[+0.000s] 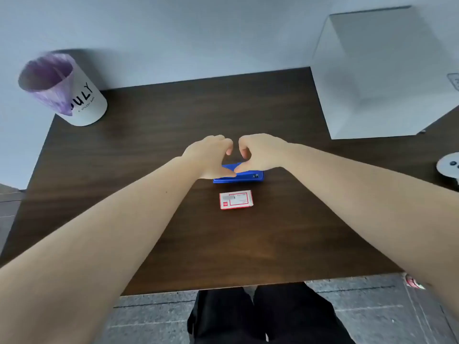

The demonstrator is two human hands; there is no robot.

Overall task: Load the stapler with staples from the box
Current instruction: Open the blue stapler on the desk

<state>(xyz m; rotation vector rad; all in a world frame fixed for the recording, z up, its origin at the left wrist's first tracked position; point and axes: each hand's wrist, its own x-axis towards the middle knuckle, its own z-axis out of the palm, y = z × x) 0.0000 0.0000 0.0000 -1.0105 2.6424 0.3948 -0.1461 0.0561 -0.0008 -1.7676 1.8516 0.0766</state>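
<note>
A blue stapler (244, 176) lies flat in the middle of the dark wooden table (149, 145), long side left to right. A small red and white staple box (236, 199) lies closed just in front of it. My left hand (211, 155) and my right hand (260, 152) hover over the stapler with curled fingers and thumbs touching each other, forming a heart shape. Both hands hide the stapler's upper left part. Neither hand holds anything.
A white bin (74, 95) with a purple liner stands at the table's far left corner. A white box (387, 78) sits at the far right. A white round device (449, 165) lies at the right edge. My legs (260, 316) show below the table's front edge.
</note>
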